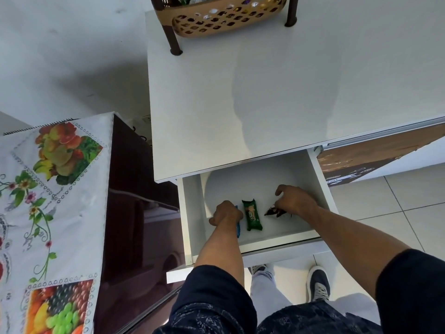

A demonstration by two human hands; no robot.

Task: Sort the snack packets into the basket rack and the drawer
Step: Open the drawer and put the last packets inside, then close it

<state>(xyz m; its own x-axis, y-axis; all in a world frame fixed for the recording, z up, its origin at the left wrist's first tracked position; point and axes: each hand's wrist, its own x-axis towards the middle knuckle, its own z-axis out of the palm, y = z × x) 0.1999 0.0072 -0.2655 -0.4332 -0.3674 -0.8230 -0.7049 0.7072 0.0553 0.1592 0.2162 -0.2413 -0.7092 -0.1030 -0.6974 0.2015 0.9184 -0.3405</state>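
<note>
The white drawer [320, 186] is pulled out below the white tabletop. Both my hands are inside it. My left hand [225, 213] is closed around a blue packet [238, 229], of which only a thin edge shows. A green packet [252, 215] lies flat on the drawer floor between my hands, touched by neither. My right hand [295, 201] rests over a dark brown packet [273, 211], fingers curled on it. The tan basket rack [216, 22] on dark legs stands at the tabletop's far edge, with several wrapped snacks inside.
The white tabletop [265, 92] stretches between the rack and the drawer. A dark cabinet [134, 213] under a fruit-print cloth [53, 189] stands close on the left. My shoes [317, 283] are on the tiled floor below the drawer front.
</note>
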